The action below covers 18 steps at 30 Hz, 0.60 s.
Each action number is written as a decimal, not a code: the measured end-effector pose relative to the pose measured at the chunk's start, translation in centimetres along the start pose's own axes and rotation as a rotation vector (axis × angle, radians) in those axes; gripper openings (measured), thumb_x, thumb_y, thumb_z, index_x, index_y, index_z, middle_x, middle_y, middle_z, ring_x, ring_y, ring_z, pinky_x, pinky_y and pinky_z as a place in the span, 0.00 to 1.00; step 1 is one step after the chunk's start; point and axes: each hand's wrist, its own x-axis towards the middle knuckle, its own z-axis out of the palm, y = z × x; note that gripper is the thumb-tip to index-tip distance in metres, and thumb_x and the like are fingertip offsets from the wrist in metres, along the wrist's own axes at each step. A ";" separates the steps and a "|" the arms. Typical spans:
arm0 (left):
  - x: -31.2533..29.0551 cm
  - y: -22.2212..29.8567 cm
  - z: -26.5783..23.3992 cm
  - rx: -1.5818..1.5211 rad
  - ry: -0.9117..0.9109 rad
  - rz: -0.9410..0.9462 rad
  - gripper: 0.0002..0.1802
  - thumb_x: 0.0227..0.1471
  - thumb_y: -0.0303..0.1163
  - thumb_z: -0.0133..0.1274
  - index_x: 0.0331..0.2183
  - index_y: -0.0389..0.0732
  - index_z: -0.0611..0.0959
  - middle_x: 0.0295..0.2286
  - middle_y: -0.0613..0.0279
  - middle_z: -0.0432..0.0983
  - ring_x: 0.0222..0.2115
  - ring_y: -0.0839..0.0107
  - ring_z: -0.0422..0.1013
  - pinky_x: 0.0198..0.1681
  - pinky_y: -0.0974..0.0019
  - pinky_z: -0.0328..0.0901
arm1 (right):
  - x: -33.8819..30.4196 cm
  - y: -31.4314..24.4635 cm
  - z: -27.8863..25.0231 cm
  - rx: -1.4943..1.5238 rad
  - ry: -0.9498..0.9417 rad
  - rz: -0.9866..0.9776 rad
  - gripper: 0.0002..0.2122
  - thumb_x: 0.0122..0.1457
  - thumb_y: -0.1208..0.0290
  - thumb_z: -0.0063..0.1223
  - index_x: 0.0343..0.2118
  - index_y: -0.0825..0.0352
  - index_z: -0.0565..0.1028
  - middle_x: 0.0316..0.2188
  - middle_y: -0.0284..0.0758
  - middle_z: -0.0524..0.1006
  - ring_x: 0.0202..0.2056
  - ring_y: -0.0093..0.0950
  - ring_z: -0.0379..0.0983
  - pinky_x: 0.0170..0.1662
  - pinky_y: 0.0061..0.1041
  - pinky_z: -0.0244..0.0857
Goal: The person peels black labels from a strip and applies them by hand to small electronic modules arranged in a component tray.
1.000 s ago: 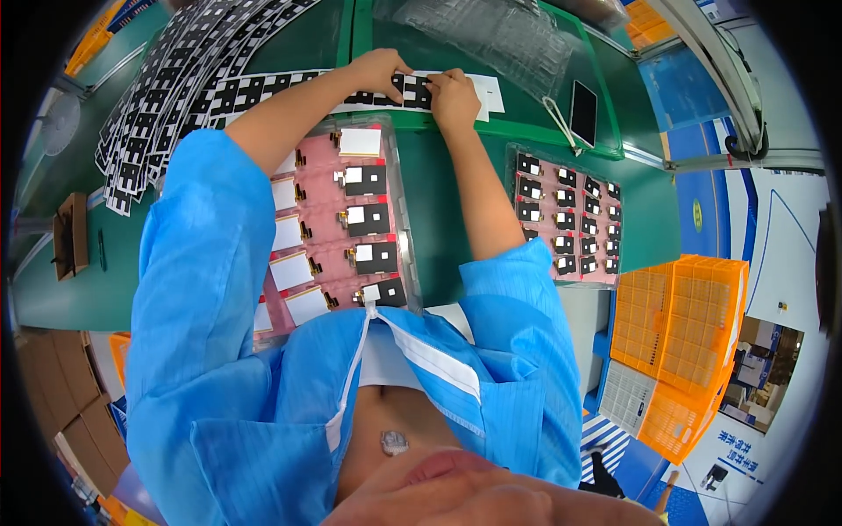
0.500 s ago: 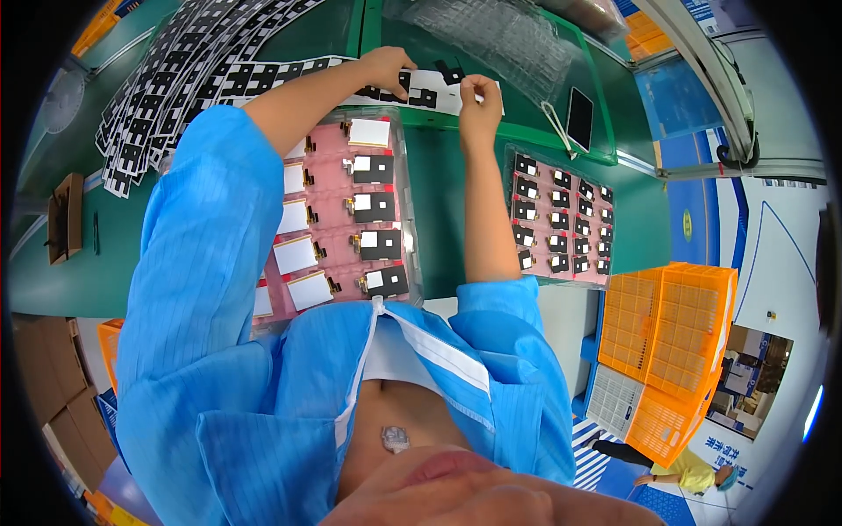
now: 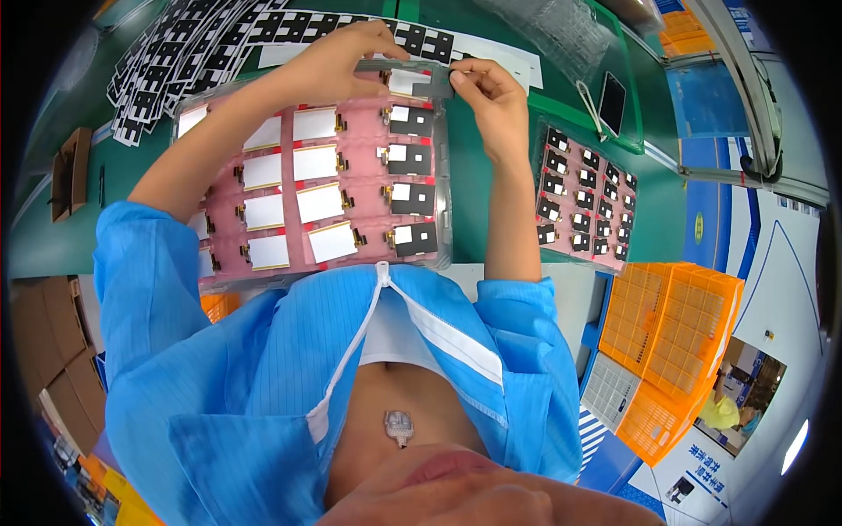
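A clear plastic tray [image 3: 445, 202] lined with pink holds rows of white flat panels [image 3: 316, 162] with small gold-brown connectors. Down its right column, several panels carry black die-cut stickers [image 3: 423, 159]. My right hand [image 3: 493, 96] pinches the right edge of another black sticker [image 3: 431, 85] between thumb and fingers, over the far-right panel [image 3: 405, 81]. Whether the sticker is fully pressed down there, I cannot tell. My left hand [image 3: 351, 63] arches over the tray's far edge, thumb and fingers apart, the thumb close to that panel's left side.
Behind the tray lies a sticker strip [image 3: 491, 54], with more sheets [image 3: 162, 74] piled at left. A second tray [image 3: 583, 197] of black-covered panels sits right, below a phone [image 3: 611, 103]. Orange crates [image 3: 675, 324] stand beyond the table, and a small brown box [image 3: 70, 175] is far left.
My right hand has brought the black sticker from the strip to the tray's far-right panel. My left hand has left the strip and come nearer, over the tray. The view has shifted.
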 end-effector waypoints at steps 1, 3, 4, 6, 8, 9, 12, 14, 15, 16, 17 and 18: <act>-0.3 -0.2 0.4 -0.029 -0.005 -0.038 0.23 0.37 0.32 0.64 0.40 0.39 0.80 0.36 0.61 0.71 0.40 0.62 0.67 0.43 0.63 0.64 | -0.1 0.1 0.3 0.000 -0.002 0.002 0.07 0.53 0.77 0.58 0.36 0.68 0.77 0.23 0.28 0.76 0.25 0.13 0.67 0.29 0.14 0.59; -0.6 -0.2 0.7 0.022 -0.022 -0.048 0.24 0.38 0.30 0.64 0.41 0.38 0.79 0.37 0.60 0.70 0.40 0.64 0.67 0.45 0.63 0.63 | -0.4 -0.1 1.2 -0.053 0.023 0.041 0.10 0.53 0.76 0.59 0.39 0.67 0.75 0.22 0.29 0.76 0.25 0.14 0.67 0.29 0.15 0.59; -0.7 -0.2 0.8 0.075 -0.040 -0.052 0.24 0.38 0.29 0.63 0.42 0.36 0.79 0.37 0.60 0.69 0.41 0.65 0.66 0.47 0.63 0.62 | -0.3 0.5 1.5 -0.036 0.041 0.041 0.11 0.53 0.75 0.60 0.39 0.68 0.74 0.23 0.31 0.76 0.25 0.15 0.68 0.29 0.15 0.59; -0.6 -0.5 1.3 0.066 0.014 -0.018 0.21 0.36 0.33 0.65 0.37 0.38 0.80 0.35 0.60 0.72 0.40 0.62 0.69 0.43 0.63 0.64 | -0.1 1.2 1.6 -0.057 0.059 0.037 0.10 0.53 0.75 0.59 0.37 0.69 0.73 0.23 0.31 0.77 0.25 0.16 0.69 0.29 0.15 0.60; -0.6 -0.6 1.6 0.055 0.020 -0.056 0.20 0.36 0.34 0.66 0.35 0.38 0.81 0.34 0.61 0.72 0.38 0.63 0.70 0.41 0.63 0.65 | -0.2 1.6 1.8 -0.079 0.077 0.035 0.09 0.53 0.75 0.59 0.35 0.70 0.73 0.24 0.32 0.77 0.26 0.16 0.69 0.29 0.16 0.61; -0.6 -0.6 1.7 0.051 0.018 -0.057 0.20 0.36 0.34 0.66 0.35 0.38 0.81 0.34 0.61 0.72 0.38 0.63 0.70 0.41 0.63 0.65 | -0.3 1.7 2.0 -0.085 0.086 0.037 0.08 0.53 0.75 0.59 0.34 0.70 0.73 0.24 0.32 0.77 0.26 0.17 0.70 0.30 0.16 0.62; -0.9 -0.5 1.7 0.065 0.044 -0.119 0.21 0.35 0.35 0.66 0.35 0.39 0.81 0.33 0.61 0.73 0.37 0.63 0.71 0.40 0.64 0.66 | -0.4 1.7 2.6 -0.077 0.094 0.035 0.07 0.53 0.75 0.59 0.32 0.71 0.73 0.25 0.32 0.77 0.27 0.18 0.71 0.30 0.17 0.63; -1.0 -0.4 1.7 0.108 0.022 -0.157 0.21 0.35 0.36 0.67 0.35 0.40 0.82 0.33 0.61 0.73 0.37 0.63 0.72 0.39 0.64 0.66 | -0.4 1.6 2.7 -0.062 0.094 0.030 0.07 0.53 0.75 0.59 0.32 0.71 0.73 0.25 0.32 0.77 0.27 0.18 0.72 0.31 0.17 0.64; -1.0 -0.3 1.7 0.107 0.021 -0.159 0.21 0.35 0.36 0.67 0.35 0.40 0.82 0.33 0.61 0.73 0.37 0.63 0.72 0.39 0.64 0.66 | -0.4 1.6 2.6 -0.081 0.097 0.043 0.07 0.53 0.75 0.58 0.32 0.72 0.74 0.25 0.32 0.77 0.27 0.18 0.72 0.31 0.17 0.64; -1.0 -0.2 1.8 0.118 0.029 -0.171 0.21 0.35 0.37 0.67 0.35 0.40 0.82 0.33 0.61 0.73 0.36 0.63 0.72 0.39 0.64 0.66 | -0.3 1.7 2.6 -0.100 0.101 0.055 0.07 0.53 0.75 0.58 0.32 0.72 0.74 0.25 0.33 0.77 0.27 0.18 0.72 0.31 0.18 0.65; -1.1 -0.1 1.9 0.129 0.036 -0.182 0.21 0.35 0.37 0.67 0.35 0.40 0.82 0.33 0.61 0.73 0.36 0.63 0.72 0.39 0.64 0.66 | -0.3 1.7 2.5 -0.099 0.103 0.058 0.07 0.53 0.75 0.58 0.32 0.72 0.74 0.25 0.33 0.77 0.27 0.18 0.72 0.31 0.18 0.65; -1.2 0.0 1.9 0.127 0.032 -0.182 0.21 0.35 0.37 0.67 0.35 0.40 0.82 0.33 0.61 0.73 0.36 0.63 0.72 0.39 0.64 0.66 | -0.3 1.8 2.4 -0.095 0.095 0.049 0.07 0.53 0.75 0.58 0.32 0.72 0.74 0.25 0.33 0.77 0.27 0.18 0.72 0.31 0.17 0.65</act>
